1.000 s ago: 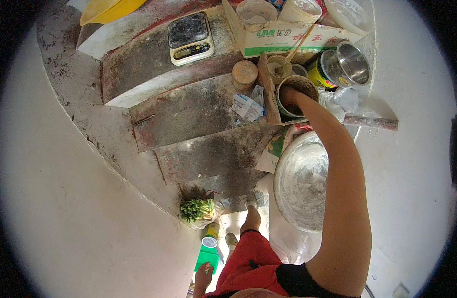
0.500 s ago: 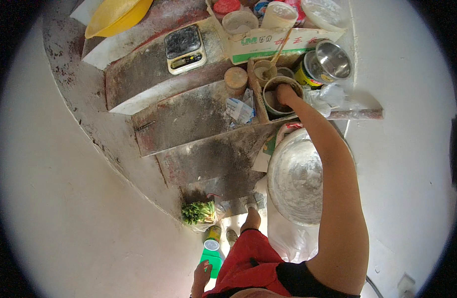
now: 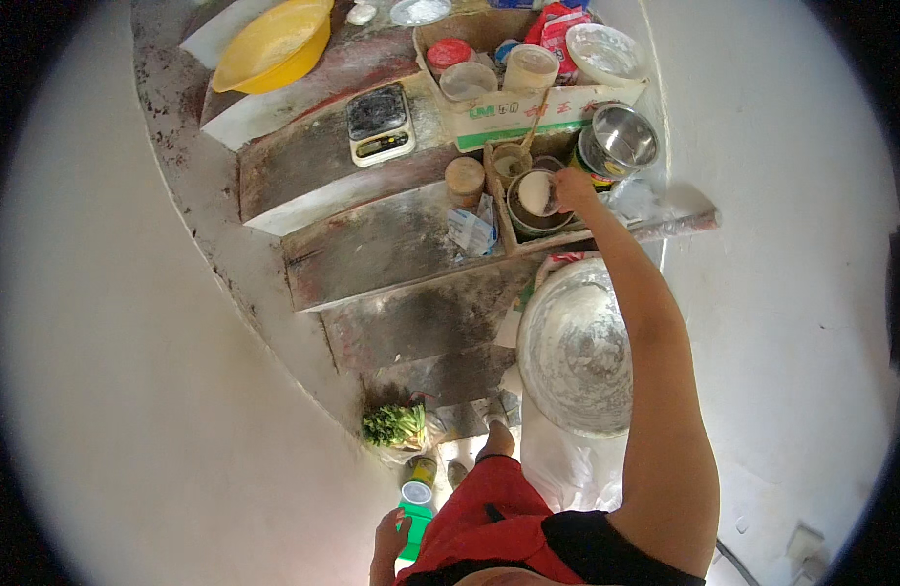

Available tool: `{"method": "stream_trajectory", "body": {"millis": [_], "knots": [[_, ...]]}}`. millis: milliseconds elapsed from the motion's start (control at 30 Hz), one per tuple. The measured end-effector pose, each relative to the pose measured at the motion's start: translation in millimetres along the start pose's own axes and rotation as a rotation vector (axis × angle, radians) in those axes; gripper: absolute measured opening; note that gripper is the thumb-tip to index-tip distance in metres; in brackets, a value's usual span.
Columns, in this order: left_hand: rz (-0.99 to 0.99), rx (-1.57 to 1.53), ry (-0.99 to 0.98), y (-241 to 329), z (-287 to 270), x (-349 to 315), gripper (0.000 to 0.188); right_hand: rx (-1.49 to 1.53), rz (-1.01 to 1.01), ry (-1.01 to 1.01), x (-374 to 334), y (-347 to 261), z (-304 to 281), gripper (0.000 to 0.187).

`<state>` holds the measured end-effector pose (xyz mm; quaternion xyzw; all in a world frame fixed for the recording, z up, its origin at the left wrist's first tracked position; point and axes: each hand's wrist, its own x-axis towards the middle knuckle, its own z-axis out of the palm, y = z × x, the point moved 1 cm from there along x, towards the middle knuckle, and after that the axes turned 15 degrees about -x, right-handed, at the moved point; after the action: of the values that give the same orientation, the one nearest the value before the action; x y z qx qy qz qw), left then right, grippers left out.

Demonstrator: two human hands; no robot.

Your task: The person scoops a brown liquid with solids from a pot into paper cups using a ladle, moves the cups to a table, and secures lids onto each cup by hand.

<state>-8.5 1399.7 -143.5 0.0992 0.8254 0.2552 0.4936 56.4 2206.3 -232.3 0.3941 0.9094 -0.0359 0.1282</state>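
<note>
My right hand is closed on a small scoop or cup at its rim. A rounded heap of white powder shows in it. It is over the mouth of a round tub, which stands in an open carton on a stair step. At the lower edge, my left hand hangs beside a green plastic container. Its fingertips overlap that container's edge; whether they grip it I cannot tell. In the same carton, a stick leans in a smaller tub.
A large pale basin lies below my right arm. Up the steps are a kitchen scale, a yellow basin and a carton of tubs. Steel pot, at right. Leafy greens and a tin are lower down.
My right hand, earlier down inside the round tub, has come up to its rim, and the white powder now shows. The view has shifted, with the steps lower in it.
</note>
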Motion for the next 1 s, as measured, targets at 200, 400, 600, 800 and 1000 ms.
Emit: {"method": "stream_trajectory", "body": {"millis": [200, 400, 600, 800, 1000], "knots": [[0.03, -0.01, 0.078, -10.1, 15.1, -28.9, 0.039, 0.887, 0.22, -0.036, -42.1, -41.9, -56.0, 0.016], [0.022, -0.043, 0.241, -30.2, 24.3, -73.5, 0.04, 0.736, -0.198, 0.133, -83.6, -115.1, -87.8, 0.018], [-0.075, -0.162, 0.376, -87.7, 48.2, -157.3, 0.046, 0.925, -0.339, -0.264, -207.8, -248.8, -121.5, 0.016], [-0.115, -0.45, 0.694, -187.3, 124.0, -255.0, 0.044, 0.942, -0.6, -0.582, -386.2, -381.7, -86.2, 0.028], [-0.237, -0.667, 1.012, -321.7, 260.2, -380.2, 0.046, 0.782, -0.903, -1.026, -627.5, -535.0, -41.6, 0.035]]}}
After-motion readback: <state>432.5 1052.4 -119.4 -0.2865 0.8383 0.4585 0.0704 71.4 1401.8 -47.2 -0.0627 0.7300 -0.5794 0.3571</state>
